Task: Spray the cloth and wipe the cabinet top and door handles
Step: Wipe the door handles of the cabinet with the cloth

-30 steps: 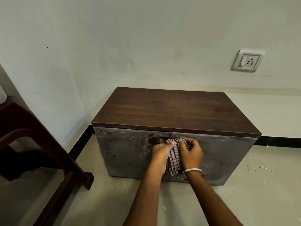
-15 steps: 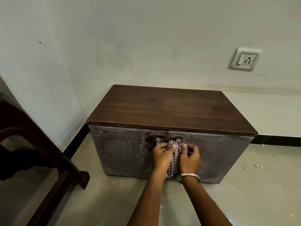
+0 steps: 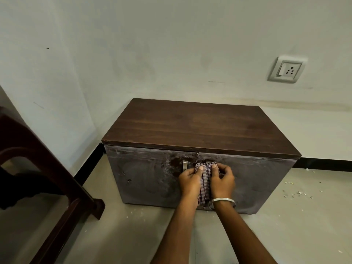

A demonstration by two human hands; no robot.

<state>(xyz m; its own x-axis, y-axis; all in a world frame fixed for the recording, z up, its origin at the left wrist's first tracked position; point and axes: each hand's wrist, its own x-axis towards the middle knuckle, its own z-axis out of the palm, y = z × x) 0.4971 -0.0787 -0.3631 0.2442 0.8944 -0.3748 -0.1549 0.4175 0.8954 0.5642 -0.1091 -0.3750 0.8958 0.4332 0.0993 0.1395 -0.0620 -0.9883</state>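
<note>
step: right door handle judged being wiped; hidden under checked purple-and-white fabric cloth point(image 3: 205, 180)
left hand point(image 3: 190, 181): clenched on cloth's left edge
right hand point(image 3: 222, 180): clenched on cloth's right edge
next: bare flat metal left handle point(image 3: 185, 165) judged due, cloth to be shifted across
cabinet: dark wood-grain flat top point(image 3: 200, 128), smeared grey doors point(image 3: 144, 176)

Items I log: checked cloth point(image 3: 205, 180), bunched and hanging against the right door's upper inner corner. Cabinet point(image 3: 148, 180), low, two dusty smeared grey doors, dark wood top point(image 3: 200, 128). Left door handle point(image 3: 185, 165), metal, upright, uncovered; right handle hidden under cloth.
</note>
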